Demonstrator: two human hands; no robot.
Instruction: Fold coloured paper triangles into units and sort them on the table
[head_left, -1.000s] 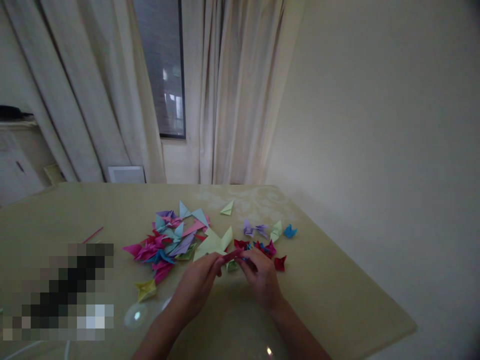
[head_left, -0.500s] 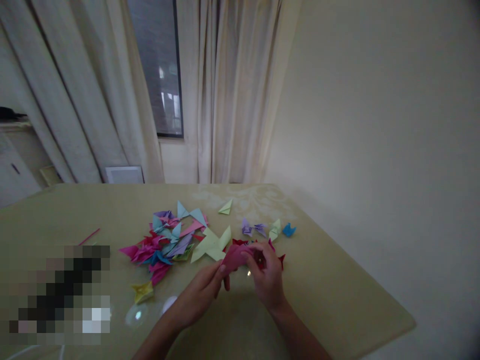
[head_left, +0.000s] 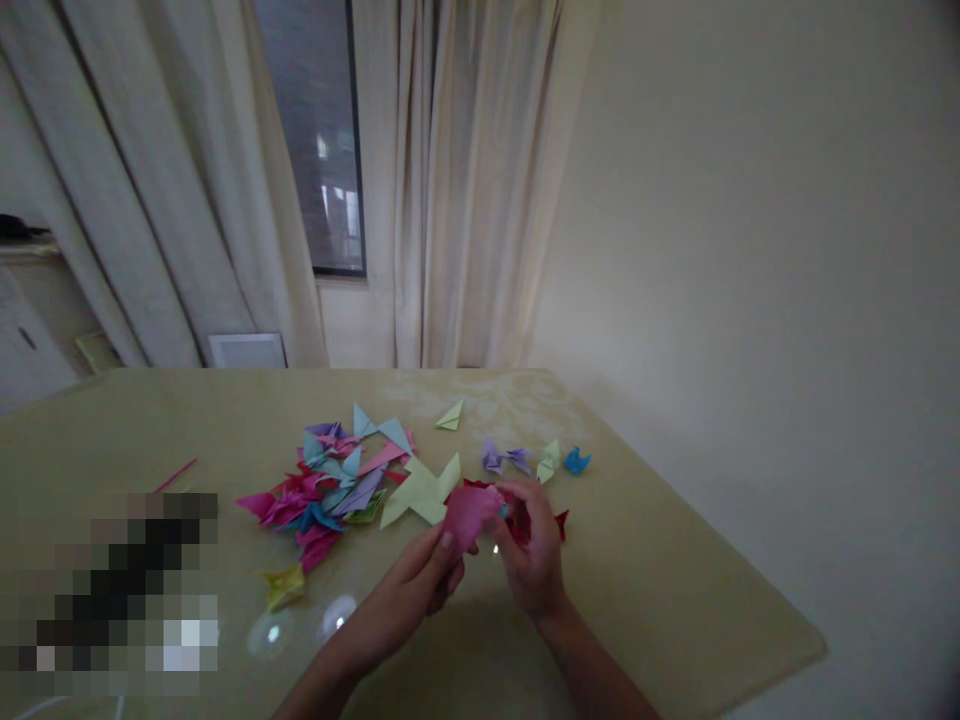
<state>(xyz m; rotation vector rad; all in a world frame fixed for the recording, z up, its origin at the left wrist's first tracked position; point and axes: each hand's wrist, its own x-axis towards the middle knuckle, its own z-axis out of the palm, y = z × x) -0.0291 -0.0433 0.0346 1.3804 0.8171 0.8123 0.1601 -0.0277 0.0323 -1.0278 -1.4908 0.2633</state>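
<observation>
A pink piece of folded paper (head_left: 466, 518) is held up between both hands, over the front of the table. My left hand (head_left: 416, 575) pinches its lower left end, thumb on top. At its upper right edge, my right hand (head_left: 531, 545) grips with thumb and bent fingers. Just behind the hands lie dark red folded papers (head_left: 561, 524), partly hidden by my right hand. A pale green four-pointed folded paper (head_left: 421, 492) rests just left of the pink one.
To the left is a heap of colourful folded papers (head_left: 289, 497), with a yellow one (head_left: 284, 588) in front. Purple (head_left: 493, 456), green (head_left: 548, 460) and blue pieces (head_left: 577, 461) lie behind my right hand. A pixelated patch covers the left front of the table (head_left: 675, 600).
The pink paper has turned more upright and shows a broader face. My left hand has shifted slightly, with its fingers curled more beneath the paper.
</observation>
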